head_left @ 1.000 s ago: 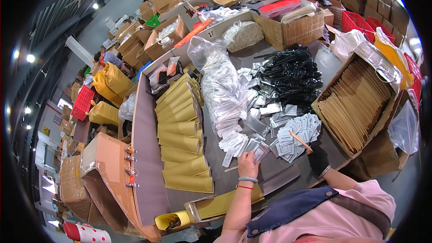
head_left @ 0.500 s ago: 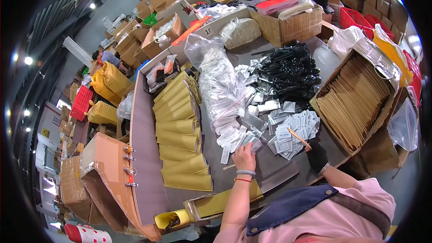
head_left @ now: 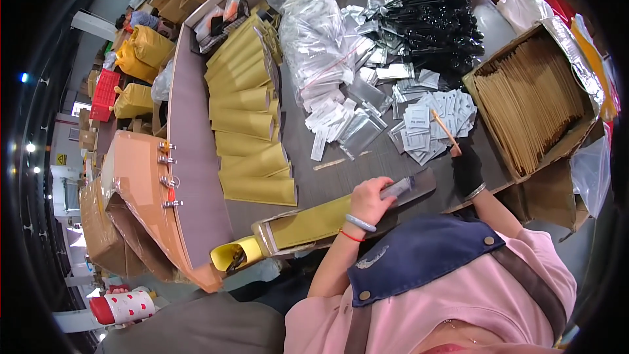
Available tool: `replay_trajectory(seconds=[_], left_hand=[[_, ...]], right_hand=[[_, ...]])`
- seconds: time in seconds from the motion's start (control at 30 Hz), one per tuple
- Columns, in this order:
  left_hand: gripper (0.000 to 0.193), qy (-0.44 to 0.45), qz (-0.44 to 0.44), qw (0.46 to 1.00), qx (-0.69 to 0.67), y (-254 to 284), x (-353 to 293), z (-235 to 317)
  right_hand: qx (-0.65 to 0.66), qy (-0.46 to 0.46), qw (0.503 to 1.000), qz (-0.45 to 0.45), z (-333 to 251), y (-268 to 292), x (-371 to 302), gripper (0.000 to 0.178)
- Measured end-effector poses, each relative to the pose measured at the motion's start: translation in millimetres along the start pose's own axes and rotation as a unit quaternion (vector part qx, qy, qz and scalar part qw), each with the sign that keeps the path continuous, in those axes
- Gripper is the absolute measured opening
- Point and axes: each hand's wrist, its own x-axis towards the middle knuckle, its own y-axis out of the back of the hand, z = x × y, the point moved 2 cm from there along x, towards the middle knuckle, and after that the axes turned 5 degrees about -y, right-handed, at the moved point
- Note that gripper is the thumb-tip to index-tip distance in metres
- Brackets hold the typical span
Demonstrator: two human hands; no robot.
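Observation:
My left hand (head_left: 372, 200), with a grey band and a red string at the wrist, is closed on a small clear plastic packet (head_left: 397, 188). It sits just above the right end of a flat yellow-brown paper envelope (head_left: 311, 223) near the table's front edge. My right hand (head_left: 466, 172), in a black glove, grips a light wooden stick (head_left: 444, 127). The stick's tip points over a pile of white printed sachets (head_left: 427, 132). Left of those lies a spread of small clear bags (head_left: 359, 132). Behind them is a large clear bag (head_left: 316, 52) full of white packets.
Fanned yellow-brown envelopes (head_left: 252, 131) line the table's left side. At the back right is a heap of black-wrapped items (head_left: 436, 29). A carton of brown envelopes (head_left: 534, 101) stands at the right. A yellow holder (head_left: 236, 254) is at the front-left edge.
My left hand has moved from the white packets toward the front edge, carrying the clear packet to the envelope. My right hand still holds the stick by the sachets. The view has tilted down.

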Motion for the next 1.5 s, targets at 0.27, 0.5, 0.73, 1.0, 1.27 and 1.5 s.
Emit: replay_trajectory(seconds=[0.27, 0.5, 0.73, 1.0, 1.27, 1.5], left_hand=[[0.035, -0.057, 0.076, 0.989, 0.117, -11.7, -14.4, 9.4], [0.020, -0.044, 0.046, 0.984, 0.165, -10.2, -21.6, 2.4], [0.014, -0.071, 0.040, 0.974, 0.209, -9.6, -13.4, 14.7], [0.020, -0.058, 0.009, 0.976, 0.212, -18.5, -30.0, 2.5], [0.022, -0.059, 0.026, 0.976, 0.209, -17.3, -27.7, 6.1], [0.020, -0.030, -0.010, 0.977, 0.212, -13.4, -22.1, 9.5]], right_hand=[[-0.007, -0.022, 1.000, 0.009, -4.2, 3.0, -6.8, 0.013], [-0.011, -0.015, 1.000, 0.001, -9.2, 5.2, -2.2, 0.013], [-0.049, 0.000, 0.999, 0.017, 0.5, 6.7, -0.8, 0.015], [-0.039, 0.003, 0.999, 0.021, -5.4, 5.6, -10.5, 0.019], [-0.019, 0.029, 0.999, 0.034, -4.4, 5.4, -6.5, 0.010], [-0.015, 0.014, 1.000, 0.020, -13.3, 9.0, -5.4, 0.014]])
